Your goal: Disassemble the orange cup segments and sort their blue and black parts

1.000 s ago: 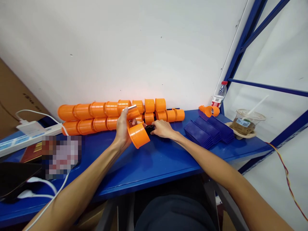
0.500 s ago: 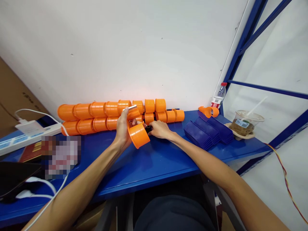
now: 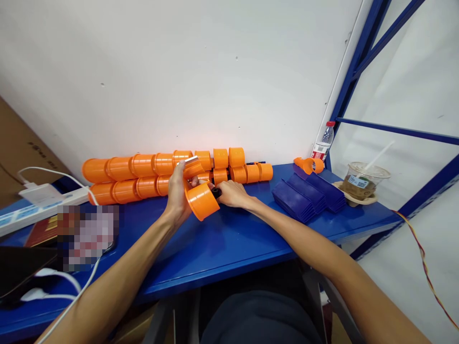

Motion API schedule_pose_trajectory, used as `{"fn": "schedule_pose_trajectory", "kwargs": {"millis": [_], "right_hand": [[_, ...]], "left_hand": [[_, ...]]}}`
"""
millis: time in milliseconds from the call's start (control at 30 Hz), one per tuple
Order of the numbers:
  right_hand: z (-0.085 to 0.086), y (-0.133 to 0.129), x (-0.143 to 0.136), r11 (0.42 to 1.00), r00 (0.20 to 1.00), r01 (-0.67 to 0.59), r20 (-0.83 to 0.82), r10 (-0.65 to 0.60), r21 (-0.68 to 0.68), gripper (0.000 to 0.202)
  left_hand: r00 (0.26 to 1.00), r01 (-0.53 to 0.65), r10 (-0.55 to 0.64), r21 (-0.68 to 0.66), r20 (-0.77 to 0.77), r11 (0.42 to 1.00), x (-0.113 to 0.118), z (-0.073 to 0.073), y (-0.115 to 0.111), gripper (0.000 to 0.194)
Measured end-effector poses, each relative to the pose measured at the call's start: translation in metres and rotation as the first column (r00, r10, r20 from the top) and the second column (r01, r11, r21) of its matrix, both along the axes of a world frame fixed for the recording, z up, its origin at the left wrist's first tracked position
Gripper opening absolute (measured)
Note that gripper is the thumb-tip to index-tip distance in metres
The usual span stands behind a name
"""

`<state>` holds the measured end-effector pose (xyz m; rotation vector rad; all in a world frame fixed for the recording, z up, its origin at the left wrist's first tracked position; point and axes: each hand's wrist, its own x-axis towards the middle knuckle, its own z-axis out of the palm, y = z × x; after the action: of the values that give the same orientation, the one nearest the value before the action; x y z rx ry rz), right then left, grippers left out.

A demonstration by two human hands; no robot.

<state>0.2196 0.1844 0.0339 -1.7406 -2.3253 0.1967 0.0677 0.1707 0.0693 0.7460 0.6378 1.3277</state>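
Observation:
My left hand point(image 3: 177, 195) is closed round an orange plastic part point(image 3: 203, 202) above the blue table. This part has a wide round cup at its lower end and a narrower piece with a shiny edge at its upper end. Just right of the cup, my right hand point(image 3: 234, 194) is closed on a black object point(image 3: 216, 192). Its end reaches the cup's side, but most of it is hidden by the fingers, so its kind cannot be made out. Behind both hands, orange cylinders point(image 3: 143, 165) lie end to end in two stacked rows along the wall.
Dark blue plastic plates point(image 3: 296, 198) are piled at right. Behind them are a loose orange part point(image 3: 304, 165) and a bottle point(image 3: 323, 143). A drink cup point(image 3: 364, 181) stands in a holder. A power strip point(image 3: 46, 208) and white cables point(image 3: 93, 267) occupy the left side.
The whole view has shifted slightly. Both hands keep nearly the same pose at the orange part, and a little more of the black object shows beside the cup.

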Motion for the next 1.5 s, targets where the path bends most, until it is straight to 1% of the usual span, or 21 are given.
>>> {"fn": "schedule_pose_trajectory", "kwargs": {"millis": [100, 200, 300, 367, 400, 467, 533, 567, 600, 633, 700, 733, 800, 867, 900, 967, 1033, 1100, 1200, 1333, 1500], "right_hand": [[0.002, 0.001, -0.003, 1.000, 1.000, 0.003, 0.011, -0.003, -0.014, 0.035], [0.012, -0.002, -0.002, 0.999, 0.998, 0.032, 0.055, -0.030, -0.037, 0.040], [0.024, -0.009, 0.006, 0.992, 0.993, 0.104, 0.048, -0.107, 0.065, 0.031], [0.030, -0.013, 0.014, 0.985, 0.992, 0.112, -0.063, -0.105, 0.128, 0.023], [0.032, -0.014, 0.018, 0.990, 0.988, 0.080, -0.140, -0.064, 0.113, 0.023], [0.032, -0.017, 0.023, 0.997, 0.950, -0.075, -0.304, 0.071, -0.003, 0.027], [0.027, -0.018, 0.024, 0.946, 0.862, -0.282, -0.475, 0.178, -0.157, 0.031], [0.024, -0.019, 0.022, 0.905, 0.802, -0.364, -0.567, 0.185, -0.219, 0.033], [0.020, -0.020, 0.020, 0.869, 0.733, -0.417, -0.664, 0.150, -0.265, 0.032], [0.016, -0.020, 0.016, 0.845, 0.655, -0.443, -0.752, 0.075, -0.301, 0.029], [0.008, -0.022, 0.008, 0.811, 0.499, -0.435, -0.854, -0.145, -0.392, 0.023], [0.005, -0.023, 0.003, 0.782, 0.445, -0.428, -0.859, -0.254, -0.453, 0.022], [0.000, -0.024, -0.003, 0.687, 0.406, -0.440, -0.811, -0.422, -0.578, 0.022], [-0.003, -0.024, -0.007, 0.581, 0.395, -0.475, -0.751, -0.530, -0.660, 0.022], [-0.004, -0.023, -0.009, 0.542, 0.374, -0.491, -0.727, -0.576, -0.682, 0.021], [-0.005, -0.022, -0.013, 0.496, 0.302, -0.511, -0.687, -0.661, -0.702, 0.023], [-0.005, -0.020, -0.016, 0.481, 0.222, -0.521, -0.656, -0.721, -0.705, 0.027], [-0.005, -0.018, -0.018, 0.485, 0.152, -0.524, -0.636, -0.756, -0.701, 0.029], [-0.006, -0.013, -0.019, 0.493, 0.085, -0.525, -0.620, -0.780, -0.693, 0.028], [-0.009, -0.006, -0.016, 0.502, 0.057, -0.532, -0.621, -0.782, -0.682, 0.028], [-0.008, 0.000, -0.017, 0.508, 0.051, -0.538, -0.627, -0.777, -0.673, 0.030]], "left_hand": [[0.996, -0.079, 0.077, 0.039, 0.051, 0.996, -0.003, 0.010, -0.002, 0.030], [0.987, -0.139, 0.136, 0.041, 0.084, 0.989, -0.011, 0.019, 0.000, 0.036], [0.978, -0.165, 0.158, 0.047, 0.133, 0.985, -0.019, 0.023, 0.003, 0.040], [0.972, -0.179, 0.168, 0.053, 0.165, 0.982, -0.022, 0.024, 0.006, 0.041], [0.970, -0.184, 0.173, 0.051, 0.172, 0.982, -0.023, 0.024, 0.007, 0.042], [0.967, -0.196, 0.186, 0.039, 0.176, 0.980, -0.024, 0.024, 0.008, 0.044], [0.965, -0.199, 0.189, 0.040, 0.180, 0.979, -0.023, 0.022, 0.010, 0.044], [0.965, -0.202, 0.191, 0.043, 0.181, 0.978, -0.023, 0.021, 0.011, 0.043], [0.964, -0.205, 0.194, 0.043, 0.180, 0.978, -0.023, 0.020, 0.012, 0.041], [0.964, -0.208, 0.199, 0.037, 0.175, 0.977, -0.023, 0.018, 0.013, 0.040], [0.963, -0.219, 0.212, 0.024, 0.164, 0.975, -0.023, 0.015, 0.015, 0.038], [0.963, -0.221, 0.214, 0.026, 0.162, 0.975, -0.023, 0.014, 0.016, 0.037], [0.965, -0.214, 0.205, 0.036, 0.160, 0.976, -0.023, 0.012, 0.017, 0.036], [0.966, -0.207, 0.199, 0.035, 0.165, 0.978, -0.022, 0.012, 0.018, 0.036], [0.965, -0.207, 0.198, 0.033, 0.169, 0.978, -0.022, 0.012, 0.018, 0.036], [0.962, -0.218, 0.208, 0.034, 0.177, 0.975, -0.021, 0.014, 0.017, 0.037], [0.958, -0.229, 0.219, 0.035, 0.186, 0.973, -0.021, 0.016, 0.016, 0.037], [0.958, -0.223, 0.215, 0.019, 0.190, 0.975, -0.020, 0.017, 0.015, 0.037], [0.960, -0.210, 0.201, 0.025, 0.197, 0.977, -0.019, 0.018, 0.014, 0.035], [0.959, -0.210, 0.189, 0.079, 0.209, 0.975, -0.019, 0.017, 0.015, 0.033], [0.957, -0.216, 0.193, 0.090, 0.215, 0.972, -0.018, 0.015, 0.015, 0.035]]}}
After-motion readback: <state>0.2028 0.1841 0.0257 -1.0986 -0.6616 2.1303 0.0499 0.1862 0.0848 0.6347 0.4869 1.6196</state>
